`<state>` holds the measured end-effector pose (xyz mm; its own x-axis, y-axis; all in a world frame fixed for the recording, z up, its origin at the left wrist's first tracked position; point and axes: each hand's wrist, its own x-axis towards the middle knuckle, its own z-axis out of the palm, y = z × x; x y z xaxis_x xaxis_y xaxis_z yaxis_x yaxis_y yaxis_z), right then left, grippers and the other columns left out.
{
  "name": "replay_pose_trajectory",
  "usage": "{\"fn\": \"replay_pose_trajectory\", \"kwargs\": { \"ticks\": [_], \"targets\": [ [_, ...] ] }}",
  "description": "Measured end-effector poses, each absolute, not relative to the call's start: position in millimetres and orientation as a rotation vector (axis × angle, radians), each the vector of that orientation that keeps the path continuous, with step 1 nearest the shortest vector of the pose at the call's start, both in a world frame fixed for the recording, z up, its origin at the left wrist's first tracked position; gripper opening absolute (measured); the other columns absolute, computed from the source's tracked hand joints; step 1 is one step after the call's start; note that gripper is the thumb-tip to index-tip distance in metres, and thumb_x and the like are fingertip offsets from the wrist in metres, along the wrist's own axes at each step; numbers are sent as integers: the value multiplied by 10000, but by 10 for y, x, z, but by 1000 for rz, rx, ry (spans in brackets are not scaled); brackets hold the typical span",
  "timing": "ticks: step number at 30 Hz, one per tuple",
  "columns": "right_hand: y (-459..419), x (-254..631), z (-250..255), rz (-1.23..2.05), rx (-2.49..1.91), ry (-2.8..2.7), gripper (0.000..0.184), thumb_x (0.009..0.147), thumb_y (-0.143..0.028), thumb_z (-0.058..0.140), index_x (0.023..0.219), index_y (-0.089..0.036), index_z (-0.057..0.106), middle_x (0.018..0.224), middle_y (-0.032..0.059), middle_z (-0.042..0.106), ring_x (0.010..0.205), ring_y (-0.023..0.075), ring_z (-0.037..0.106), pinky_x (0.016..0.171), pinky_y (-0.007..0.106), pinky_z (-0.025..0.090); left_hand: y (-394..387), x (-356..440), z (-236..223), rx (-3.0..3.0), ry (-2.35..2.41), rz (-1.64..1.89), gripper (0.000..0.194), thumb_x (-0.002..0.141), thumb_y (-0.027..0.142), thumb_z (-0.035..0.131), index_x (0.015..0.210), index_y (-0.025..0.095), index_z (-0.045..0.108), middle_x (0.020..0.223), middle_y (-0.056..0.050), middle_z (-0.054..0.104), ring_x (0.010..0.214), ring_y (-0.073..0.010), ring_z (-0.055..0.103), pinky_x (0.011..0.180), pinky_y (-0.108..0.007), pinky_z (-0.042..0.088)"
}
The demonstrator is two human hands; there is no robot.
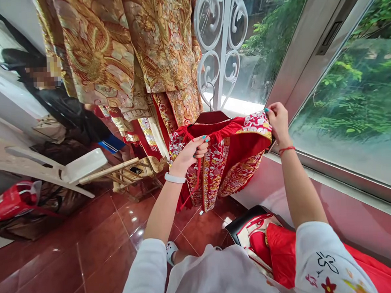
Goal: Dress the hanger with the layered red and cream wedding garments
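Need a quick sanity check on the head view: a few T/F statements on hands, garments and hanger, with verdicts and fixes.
1. The right hand grips the red embroidered garment at its shoulder edge. True.
2. The left hand is clear of the red embroidered garment. False: the left hand's fingers are closed at the front, near the neckline.
3. A hanger shows in the neck opening. True.
4. The gold garments lie folded on the floor. False: the gold garments hang beyond the hands, toward the upper left.
5. The white band is on the right wrist. False: the white band is on the left wrist; the right wears a red bracelet.
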<state>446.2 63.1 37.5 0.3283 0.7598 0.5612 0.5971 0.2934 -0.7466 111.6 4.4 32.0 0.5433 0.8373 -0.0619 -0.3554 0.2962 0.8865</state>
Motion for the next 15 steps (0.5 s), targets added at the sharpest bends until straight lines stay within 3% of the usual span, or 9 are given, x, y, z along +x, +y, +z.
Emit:
{"fn": "replay_pose_trajectory", "kwargs": {
  "ticks": [3,5,7,10,13,15],
  "targets": [
    [799,4520,369,415,-1442,-1541,114,836,-72,592,786,-174,580,731,22,605,683,135,501,702,300,412,18,1168,318,971,567,849,240,979,182,536,748,174,473,520,117,234,375,-21,190,362,-101,165],
    [782,4488,214,578,-1420,-1632,39,873,-171,602,875,-168,641,774,43,656,708,159,562,718,311,462,-2,1209,258,951,585,839,252,974,161,528,733,175,459,525,114,240,375,-19,194,362,-105,154],
    [692,4426,36,604,-1318,-1677,211,944,-323,541,1066,-193,652,1008,89,701,903,202,634,847,353,506,-15,1244,194,914,611,852,259,981,145,500,726,170,461,525,113,239,373,-18,186,359,-107,139],
    [544,4280,-151,457,-1190,-1826,493,898,-455,616,1335,-234,554,1350,124,607,1244,272,565,1064,442,454,-28,1314,158,815,631,903,326,998,133,450,676,170,423,524,109,232,370,-16,180,357,-113,135],
    [487,4101,-231,172,-1273,-1939,742,753,-351,764,1427,-195,495,1421,171,542,1338,357,489,1138,533,392,-78,1439,182,650,645,980,369,1008,113,399,645,173,398,527,104,231,369,-19,177,351,-135,136],
    [501,4021,-241,29,-1330,-1893,662,774,-229,679,1415,-176,523,1400,179,556,1325,362,504,1139,546,393,-150,1547,192,534,663,1084,340,1007,97,382,680,160,452,533,107,227,371,-22,171,351,-145,135]
  ]
}}
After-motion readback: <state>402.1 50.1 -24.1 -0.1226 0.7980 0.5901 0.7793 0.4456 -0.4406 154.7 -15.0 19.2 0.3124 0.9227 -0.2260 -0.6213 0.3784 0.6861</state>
